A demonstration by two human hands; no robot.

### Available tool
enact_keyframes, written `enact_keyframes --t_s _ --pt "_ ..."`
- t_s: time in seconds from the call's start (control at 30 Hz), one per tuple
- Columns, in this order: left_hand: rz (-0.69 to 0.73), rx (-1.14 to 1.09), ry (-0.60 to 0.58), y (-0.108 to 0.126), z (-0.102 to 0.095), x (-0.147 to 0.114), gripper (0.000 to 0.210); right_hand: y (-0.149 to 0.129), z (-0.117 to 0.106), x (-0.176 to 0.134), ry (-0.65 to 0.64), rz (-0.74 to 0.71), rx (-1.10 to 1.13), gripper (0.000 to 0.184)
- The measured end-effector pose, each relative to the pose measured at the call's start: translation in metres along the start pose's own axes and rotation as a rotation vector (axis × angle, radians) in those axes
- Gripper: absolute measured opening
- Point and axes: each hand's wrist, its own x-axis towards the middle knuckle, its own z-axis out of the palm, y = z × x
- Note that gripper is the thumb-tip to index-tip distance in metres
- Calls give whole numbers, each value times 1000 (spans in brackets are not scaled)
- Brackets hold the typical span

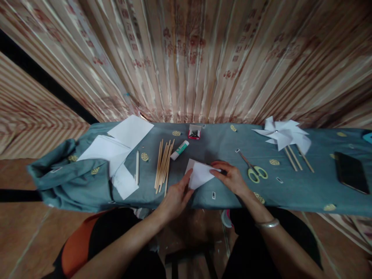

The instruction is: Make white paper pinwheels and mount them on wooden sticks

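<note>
A folded white sheet of paper (201, 175) lies at the front middle of the cloth-covered table. My left hand (176, 195) grips its left side, with a finger and the thumb at the paper's edge. At the right corner, my right hand (231, 177) pinches the paper between thumb and fingers. Just behind the paper are a glue stick (179, 150) and a small red box (194, 132) with dark little pieces in it. Several wooden sticks (164, 164) lie to the left of my left hand. Scissors (255, 171) with yellow-green handles rest right of my right hand.
White paper sheets (132, 131) and a white pencil-like stick (137, 167) lie to the left. Finished paper pinwheels (283, 133) on sticks are at the back right, near a dark phone (351, 172). A patterned curtain (186, 69) hangs behind the table (296, 190).
</note>
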Motion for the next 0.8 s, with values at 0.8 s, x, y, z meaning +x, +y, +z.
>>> enact_keyframes --t_s 0.8 --pt "371 594 -143 -12 27 -13 81 -2 13 14 58 -17 -120 18"
